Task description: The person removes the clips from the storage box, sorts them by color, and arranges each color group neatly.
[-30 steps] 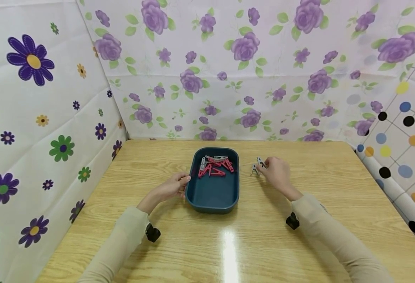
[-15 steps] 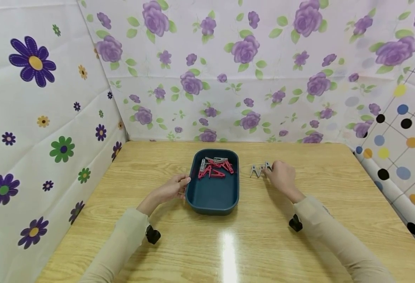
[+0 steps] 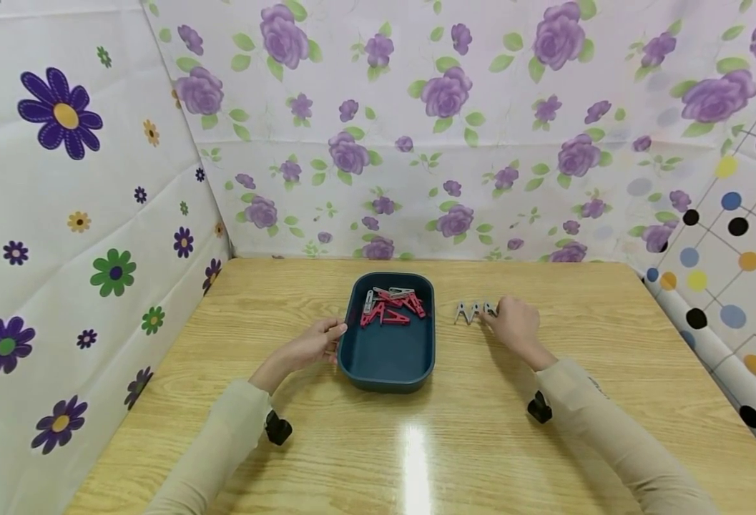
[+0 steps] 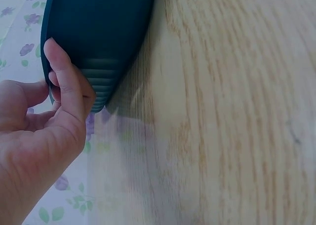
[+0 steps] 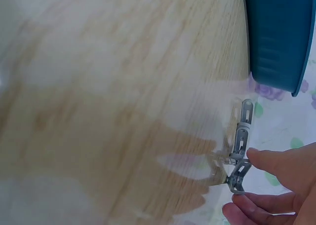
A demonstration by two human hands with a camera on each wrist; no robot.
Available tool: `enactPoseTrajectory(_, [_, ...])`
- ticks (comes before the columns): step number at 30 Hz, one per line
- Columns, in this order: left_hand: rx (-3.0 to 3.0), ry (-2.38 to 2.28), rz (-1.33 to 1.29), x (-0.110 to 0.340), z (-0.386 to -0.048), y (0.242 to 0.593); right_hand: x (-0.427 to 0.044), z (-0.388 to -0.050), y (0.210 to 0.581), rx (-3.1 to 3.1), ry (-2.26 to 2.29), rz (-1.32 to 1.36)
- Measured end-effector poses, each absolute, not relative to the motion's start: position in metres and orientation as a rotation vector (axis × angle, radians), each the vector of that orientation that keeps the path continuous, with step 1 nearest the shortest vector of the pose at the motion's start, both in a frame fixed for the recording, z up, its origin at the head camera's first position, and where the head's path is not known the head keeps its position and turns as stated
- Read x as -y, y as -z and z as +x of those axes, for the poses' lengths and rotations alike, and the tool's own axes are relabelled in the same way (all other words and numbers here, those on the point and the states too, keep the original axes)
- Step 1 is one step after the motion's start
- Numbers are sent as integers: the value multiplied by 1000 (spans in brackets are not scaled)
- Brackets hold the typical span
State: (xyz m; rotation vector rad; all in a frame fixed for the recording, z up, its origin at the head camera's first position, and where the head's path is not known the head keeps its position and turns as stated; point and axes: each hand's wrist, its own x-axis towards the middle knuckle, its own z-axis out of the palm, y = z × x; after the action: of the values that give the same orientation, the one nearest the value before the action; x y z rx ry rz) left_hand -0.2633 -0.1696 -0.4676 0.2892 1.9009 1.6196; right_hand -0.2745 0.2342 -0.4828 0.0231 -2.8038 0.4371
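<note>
Near our wooden desk's (image 3: 352, 458) far edge, our left hand (image 3: 313, 342) pinches a dark-blue rectangular plastic tray (image 3: 387, 357). Our right hand (image 3: 514, 325) pinches 1 of 3 V-shaped grey clothespins (image 3: 476, 308).

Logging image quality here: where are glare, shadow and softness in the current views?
Head: a bright glare streak on the pale wood-grain table, bottom centre; left wrist: dimmer, with a soft grey shadow below the dark teal rectangular tray; right wrist: a finger-shaped shadow from the bare right hand, grain blurred at left, slim grey clothespins clearer.
</note>
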Motion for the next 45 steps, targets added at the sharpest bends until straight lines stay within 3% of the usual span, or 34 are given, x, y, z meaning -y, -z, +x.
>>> enactPoseTrajectory(45, [-1911,-1620,239,168,-261,466,-220,-276,474,2782,-565,116])
